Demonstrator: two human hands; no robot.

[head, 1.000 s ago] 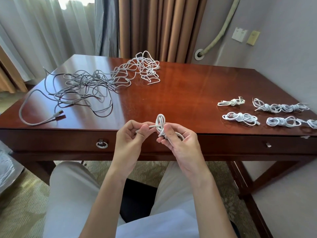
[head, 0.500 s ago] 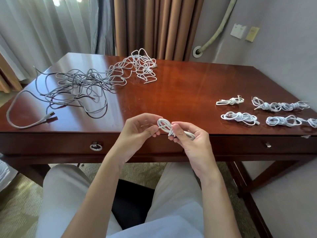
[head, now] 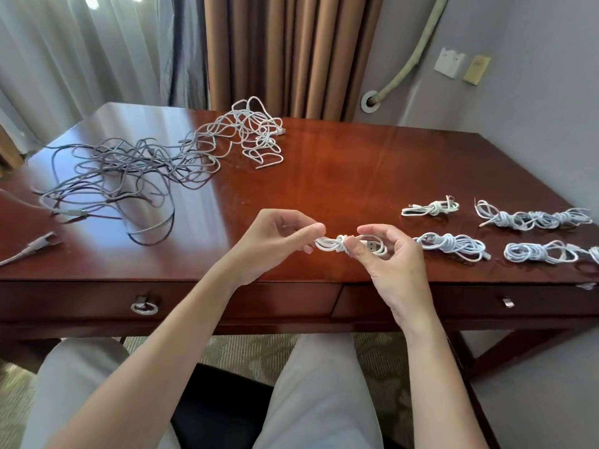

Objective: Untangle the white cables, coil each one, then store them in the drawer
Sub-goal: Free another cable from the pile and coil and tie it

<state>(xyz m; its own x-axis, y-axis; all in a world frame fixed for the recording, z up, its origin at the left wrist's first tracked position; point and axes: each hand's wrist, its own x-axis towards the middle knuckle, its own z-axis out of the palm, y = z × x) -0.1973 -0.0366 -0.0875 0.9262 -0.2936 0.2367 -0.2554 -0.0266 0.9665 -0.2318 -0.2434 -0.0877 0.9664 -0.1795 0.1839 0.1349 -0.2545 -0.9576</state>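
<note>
Head view, looking down, desk point(head: 356, 163) close

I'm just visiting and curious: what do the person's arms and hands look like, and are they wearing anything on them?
Both arms are bare to the picture's lower edge: no sleeves show. The left hand and right hand wear no gloves, and no rings, watch or bracelet show. Short, unpainted nails show on the fingers.

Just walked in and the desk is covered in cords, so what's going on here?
A person seated at the dark wooden desk is bundling a small coiled white cable, pinched between the left hand and right hand. Four finished white cable bundles lie at the right. A loose tangle of white and grey cables waits at the far left. Both drawers look closed.
</note>
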